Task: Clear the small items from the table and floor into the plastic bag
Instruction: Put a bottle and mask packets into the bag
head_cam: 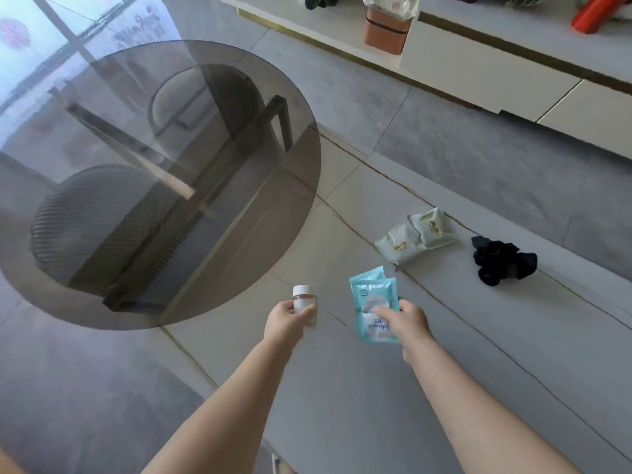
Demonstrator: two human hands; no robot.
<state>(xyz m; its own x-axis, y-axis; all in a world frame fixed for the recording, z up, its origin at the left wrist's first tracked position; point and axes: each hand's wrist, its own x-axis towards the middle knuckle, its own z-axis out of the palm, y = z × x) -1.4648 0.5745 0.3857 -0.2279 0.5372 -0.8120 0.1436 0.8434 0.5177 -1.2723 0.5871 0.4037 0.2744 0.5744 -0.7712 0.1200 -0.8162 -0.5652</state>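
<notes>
My left hand (286, 319) grips a small white bottle (302, 297) with a white cap, held upright just past the edge of the round smoked-glass table (102, 165). My right hand (408, 321) pinches two light blue sachets (374, 302), one fanned behind the other. On the floor beyond my right hand lie two pale grey-green packets (415, 236) and, to their right, a crumpled black cloth item (501, 261). No plastic bag is in view.
Two round stools (89, 217) and the table's frame show through the glass. A long low white cabinet (478, 63) runs along the far side, with an orange-brown container (384, 34) and a red object (596, 15) on it. Grey tiled floor (376, 388) lies beneath my arms.
</notes>
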